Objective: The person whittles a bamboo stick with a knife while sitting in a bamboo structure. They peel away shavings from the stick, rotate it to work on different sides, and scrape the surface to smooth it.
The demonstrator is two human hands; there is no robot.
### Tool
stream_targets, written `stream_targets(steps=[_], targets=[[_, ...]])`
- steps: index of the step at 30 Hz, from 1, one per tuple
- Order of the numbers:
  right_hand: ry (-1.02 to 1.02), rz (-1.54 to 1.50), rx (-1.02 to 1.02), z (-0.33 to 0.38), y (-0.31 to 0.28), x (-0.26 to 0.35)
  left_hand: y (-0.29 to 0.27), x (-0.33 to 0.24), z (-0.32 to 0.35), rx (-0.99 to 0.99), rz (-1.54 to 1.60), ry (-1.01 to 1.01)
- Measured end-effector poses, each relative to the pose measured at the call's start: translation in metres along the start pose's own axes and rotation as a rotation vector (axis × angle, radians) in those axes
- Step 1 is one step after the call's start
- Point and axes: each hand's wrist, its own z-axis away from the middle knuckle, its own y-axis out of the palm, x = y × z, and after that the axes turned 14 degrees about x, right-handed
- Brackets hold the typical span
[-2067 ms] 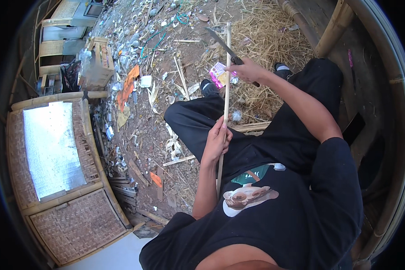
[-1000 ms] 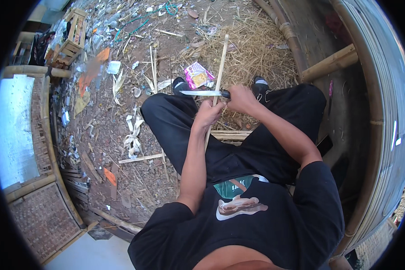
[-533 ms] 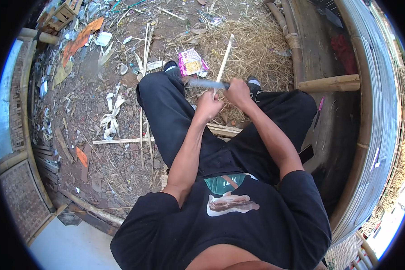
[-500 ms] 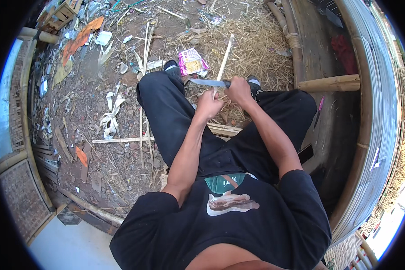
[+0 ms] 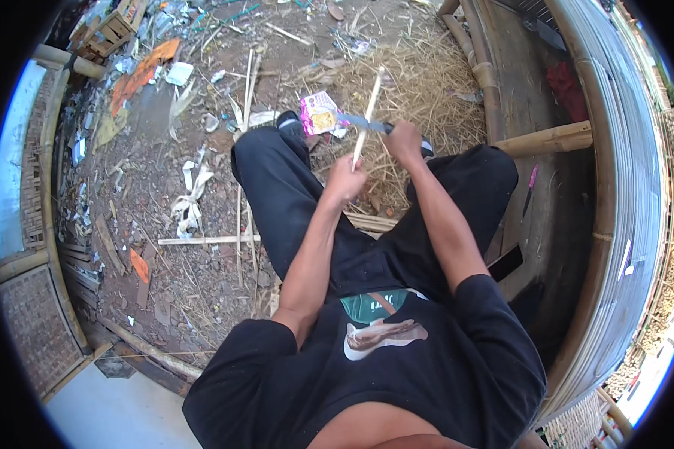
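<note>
My left hand [image 5: 344, 180] is closed round the lower end of a pale bamboo strip [image 5: 374, 93], which slants up and away between my feet. In my right hand [image 5: 406, 143] is the dark handle of a knife [image 5: 363, 123]. The grey blade points left and crosses the strip around its middle, seemingly against it. Both hands are in front of my bent knees.
Several bamboo strips [image 5: 371, 222] lie under my hands. A pink and yellow packet [image 5: 320, 114] rests by my left shoe. Straw [image 5: 434, 82] covers the ground ahead. On the right, a bamboo pole [image 5: 547, 139] juts from a wooden platform holding a phone [image 5: 505, 263].
My right hand has moved slightly up and right with the knife, so the blade crosses farther along the strip from my left hand. The left hand keeps its grip, shifted slightly lower.
</note>
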Motion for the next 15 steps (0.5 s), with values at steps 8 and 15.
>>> stream_targets(steps=[8, 15], targets=[[0.164, -0.002, -0.027, -0.026, -0.025, -0.034, 0.000, 0.012, 0.000, 0.112, 0.016, 0.001], [0.242, -0.034, -0.045, -0.028, -0.038, -0.054, 0.009, -0.003, 0.012, 0.192, 0.089, -0.001]])
